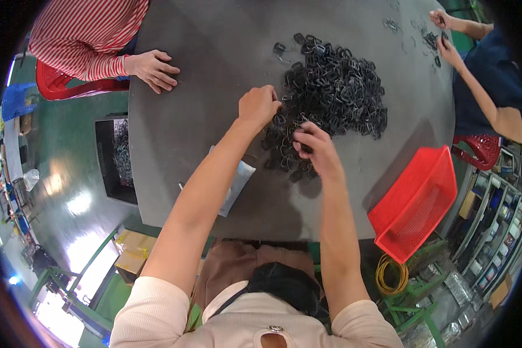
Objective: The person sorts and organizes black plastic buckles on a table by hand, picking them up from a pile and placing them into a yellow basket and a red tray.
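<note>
A large pile of small black clip-like pieces with thin wire loops point(345, 87) lies on the grey table. At the pile's left edge, my left hand point(258, 105) is closed, its fingertips drawn together. What it pinches, if anything, is too small to name. My right hand point(319, 149), slightly blurred, curls its fingers over the near part of the pile. A dark piece shows beneath those fingers, apparently one of the black clips. One loose clip point(279, 49) sits apart at the pile's far left.
A red plastic basket point(414, 203) stands tilted at the table's right edge. Beside my left forearm is a white and blue packet point(238, 187). A person's hand point(154, 71) rests at left; another person's hands point(446, 49) handle pieces at far right. A black crate point(107, 156) stands left of the table point(203, 35).
</note>
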### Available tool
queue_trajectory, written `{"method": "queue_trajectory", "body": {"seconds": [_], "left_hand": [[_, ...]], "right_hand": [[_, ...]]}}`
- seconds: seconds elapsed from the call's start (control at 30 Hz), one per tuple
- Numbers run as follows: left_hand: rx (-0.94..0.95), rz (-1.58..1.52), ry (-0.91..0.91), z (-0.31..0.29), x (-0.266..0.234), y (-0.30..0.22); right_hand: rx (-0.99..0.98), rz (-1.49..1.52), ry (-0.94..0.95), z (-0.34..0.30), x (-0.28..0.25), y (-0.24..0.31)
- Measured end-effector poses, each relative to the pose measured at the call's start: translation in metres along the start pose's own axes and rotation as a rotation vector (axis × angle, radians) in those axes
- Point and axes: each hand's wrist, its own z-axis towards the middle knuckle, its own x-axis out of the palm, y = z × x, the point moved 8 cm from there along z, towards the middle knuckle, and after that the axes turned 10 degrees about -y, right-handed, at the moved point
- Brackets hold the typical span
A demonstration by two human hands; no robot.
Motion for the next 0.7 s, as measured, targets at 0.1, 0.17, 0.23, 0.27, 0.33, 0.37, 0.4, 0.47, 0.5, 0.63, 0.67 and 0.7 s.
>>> {"method": "queue_trajectory", "body": {"seconds": [0.1,0.17,0.23,0.27,0.33,0.37,0.4,0.47,0.5,0.63,0.67,0.7], "left_hand": [[0.102,-0.110,-0.076,-0.027,-0.011,0.000],[0.158,-0.168,-0.123,-0.041,-0.018,-0.002],[0.142,-0.147,-0.074,-0.051,-0.015,0.007],[0.120,-0.143,-0.059,-0.053,-0.015,0.012],[0.073,-0.129,-0.033,-0.054,-0.018,0.021],[0.071,-0.131,-0.041,-0.054,-0.022,0.023],[0.068,-0.132,-0.051,-0.055,-0.026,0.025],[0.108,-0.132,-0.084,-0.055,-0.031,0.023],[0.053,-0.208,-0.039,-0.055,-0.028,0.027],[-0.513,-1.022,0.216,-0.057,-0.030,0.051],[-0.471,-0.938,0.111,-0.055,-0.046,0.049],[-0.475,-0.970,0.188,-0.058,-0.036,0.051]], "right_hand": [[-0.008,0.253,-0.063,-0.034,-0.011,0.017],[-0.003,0.090,-0.065,-0.026,-0.022,0.006],[0.106,-0.176,-0.076,-0.020,-0.025,-0.012],[0.081,-0.292,-0.119,-0.014,-0.022,-0.016],[0.002,-0.339,-0.269,0.001,-0.038,-0.002],[-0.037,-0.362,-0.345,0.008,-0.047,0.005],[-0.130,-0.458,-0.439,0.016,-0.060,0.017],[-0.298,-0.538,-0.573,0.025,-0.090,0.037],[-0.371,-0.520,-0.610,0.026,-0.103,0.040],[-0.615,-0.926,-0.789,-0.011,-0.056,0.062],[-0.565,-0.979,-0.645,-0.008,-0.031,0.049],[-0.513,-1.029,-0.499,-0.004,-0.004,0.034]]}}
